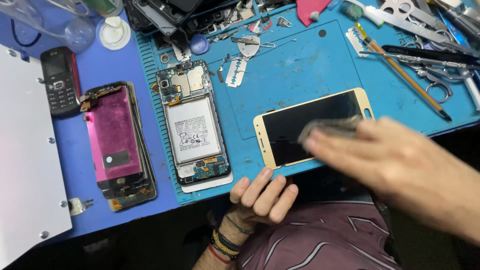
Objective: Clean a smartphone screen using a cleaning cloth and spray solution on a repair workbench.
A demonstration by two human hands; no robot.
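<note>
A gold-framed phone screen [300, 127] with black glass lies on the blue repair mat [300, 75]. My right hand [395, 160], blurred by motion, presses a small grey cloth [330, 127] onto the glass. My left hand [262, 195] rests at the mat's near edge just below the screen's left end, fingers curled with nothing in them. An opened phone [192, 125] with its white battery showing lies to the left on the mat.
A stack of display panels [117, 142], pink on top, and a small black keypad phone [60, 80] lie left on the blue table. A white panel [25, 160] is at far left. Razor blade [236, 71], tweezers, scissors [435, 80] and a screwdriver crowd the back and right.
</note>
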